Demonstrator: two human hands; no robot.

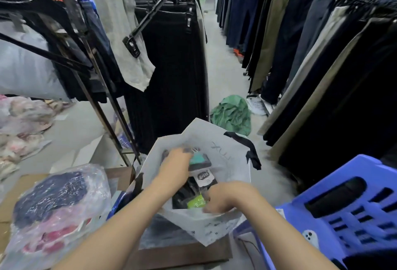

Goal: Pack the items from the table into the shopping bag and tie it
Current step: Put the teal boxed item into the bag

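Inside the shopping bag (223,141), left hand (176,165) grips a packet (200,160); right hand (226,196) (blurred) holds its rim.

White shopping bag (225,147), black handles (250,148); teal packet (198,159).
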